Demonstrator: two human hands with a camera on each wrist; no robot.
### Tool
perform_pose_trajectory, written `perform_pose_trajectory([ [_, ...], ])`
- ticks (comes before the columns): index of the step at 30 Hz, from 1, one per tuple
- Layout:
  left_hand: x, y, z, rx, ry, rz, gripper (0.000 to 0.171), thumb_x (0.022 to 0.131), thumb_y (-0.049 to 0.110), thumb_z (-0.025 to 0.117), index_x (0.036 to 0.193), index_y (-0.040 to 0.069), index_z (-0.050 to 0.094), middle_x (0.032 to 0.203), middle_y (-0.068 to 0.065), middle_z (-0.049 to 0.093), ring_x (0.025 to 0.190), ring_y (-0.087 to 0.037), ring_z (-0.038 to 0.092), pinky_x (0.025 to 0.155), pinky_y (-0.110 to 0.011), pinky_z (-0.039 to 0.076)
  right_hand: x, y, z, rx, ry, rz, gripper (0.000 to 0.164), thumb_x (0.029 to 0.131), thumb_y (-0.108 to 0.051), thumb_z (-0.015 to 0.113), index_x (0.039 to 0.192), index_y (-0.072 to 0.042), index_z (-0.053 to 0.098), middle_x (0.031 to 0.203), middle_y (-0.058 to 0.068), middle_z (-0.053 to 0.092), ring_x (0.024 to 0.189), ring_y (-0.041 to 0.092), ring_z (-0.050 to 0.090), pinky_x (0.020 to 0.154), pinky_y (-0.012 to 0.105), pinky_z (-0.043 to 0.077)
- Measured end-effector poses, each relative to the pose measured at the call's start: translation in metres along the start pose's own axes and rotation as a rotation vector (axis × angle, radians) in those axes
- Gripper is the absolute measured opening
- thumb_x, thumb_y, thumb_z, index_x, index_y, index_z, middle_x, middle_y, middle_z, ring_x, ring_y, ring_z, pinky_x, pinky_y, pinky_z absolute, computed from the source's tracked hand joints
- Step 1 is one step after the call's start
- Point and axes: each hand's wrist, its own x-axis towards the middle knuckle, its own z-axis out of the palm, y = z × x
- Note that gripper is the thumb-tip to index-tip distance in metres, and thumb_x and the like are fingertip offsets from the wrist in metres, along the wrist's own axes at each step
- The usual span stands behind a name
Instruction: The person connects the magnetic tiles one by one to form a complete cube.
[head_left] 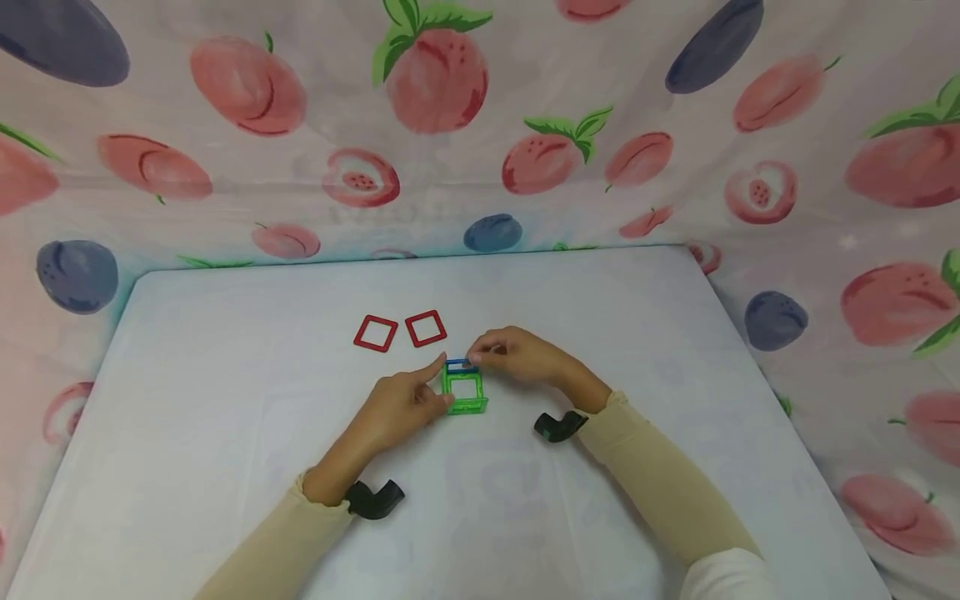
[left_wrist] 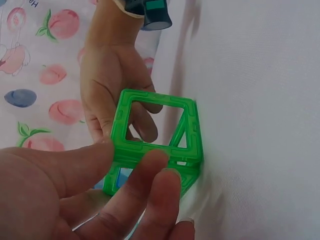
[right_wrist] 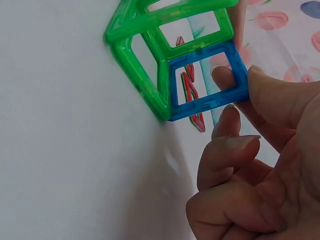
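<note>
A small build of green magnetic tile frames [head_left: 467, 406] stands on the table in front of me, several square frames joined at their edges. My left hand [head_left: 393, 408] holds it from the left, thumb and fingers at the green edges in the left wrist view. Along its far side is a blue square magnetic tile [right_wrist: 207, 103], edge against the green frames. My right hand [head_left: 525, 354] pinches the blue tile's outer edge between thumb and fingers, the other fingers curled below. Through the frames the white tabletop shows.
Two red square tile frames [head_left: 360, 330] lie flat just beyond the build, side by side. A white cloth covers the table [head_left: 225, 358]. Behind it hangs a fruit-print curtain [head_left: 315, 192]. Each wrist carries a black camera mount [head_left: 560, 427].
</note>
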Motion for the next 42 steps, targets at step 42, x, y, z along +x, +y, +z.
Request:
perform_pose_trajectory([
  [42, -0.009, 0.015, 0.005, 0.318, 0.122, 0.018, 0.066, 0.088, 0.038, 0.08, 0.148, 0.023, 0.055, 0.087, 0.009, 0.075, 0.066, -0.009, 0.055, 0.047, -0.027, 0.034, -0.016, -0.029, 0.005, -0.223, 0.221, -0.33, 0.026, 0.086, -0.031, 0.084, 0.103, -0.012, 0.081, 0.071, -0.008, 0.057, 0.064, 0.008, 0.049, 0.058, 0.023, 0.04],
])
